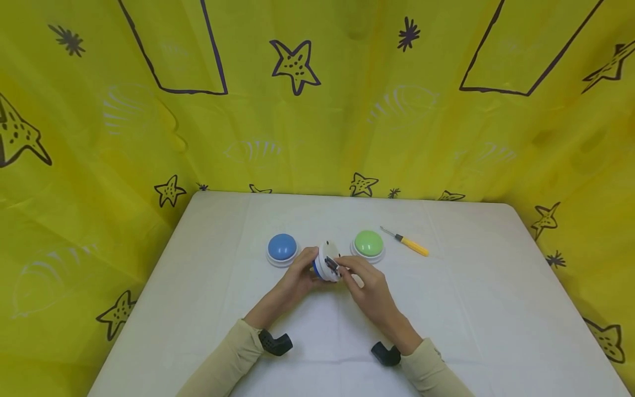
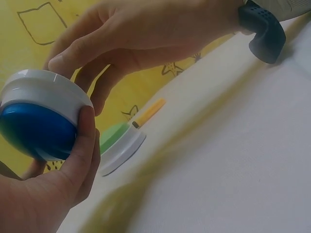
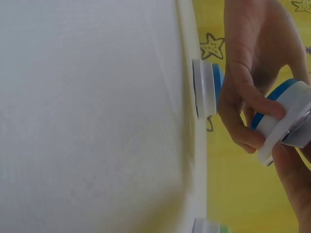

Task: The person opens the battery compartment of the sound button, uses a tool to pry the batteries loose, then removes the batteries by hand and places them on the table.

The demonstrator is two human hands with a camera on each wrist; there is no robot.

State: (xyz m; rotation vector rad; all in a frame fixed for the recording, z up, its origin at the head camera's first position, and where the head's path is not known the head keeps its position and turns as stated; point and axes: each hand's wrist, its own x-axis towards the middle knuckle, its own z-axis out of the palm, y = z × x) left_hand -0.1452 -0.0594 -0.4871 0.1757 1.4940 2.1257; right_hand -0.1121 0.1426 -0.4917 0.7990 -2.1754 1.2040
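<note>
My left hand (image 1: 296,277) grips a round push button (image 1: 324,249) with a white base and a blue dome (image 2: 39,128), raised over the table and tipped on its side. Its white underside faces right, with a dark battery compartment (image 1: 331,265) exposed in it. Thumb and fingertips of my right hand (image 1: 371,288) are right at that compartment, pinching a small white cover (image 3: 297,136) along its edge. In the left wrist view, the right fingers reach behind the base and their tips are partly hidden.
On the table (image 1: 238,220), a second blue button (image 1: 282,246) stands left of the hands. A green button (image 1: 369,243) is behind the right hand. Right of it lies a screwdriver (image 1: 414,246) with a yellow handle. A yellow patterned curtain (image 1: 337,138) hangs around the table.
</note>
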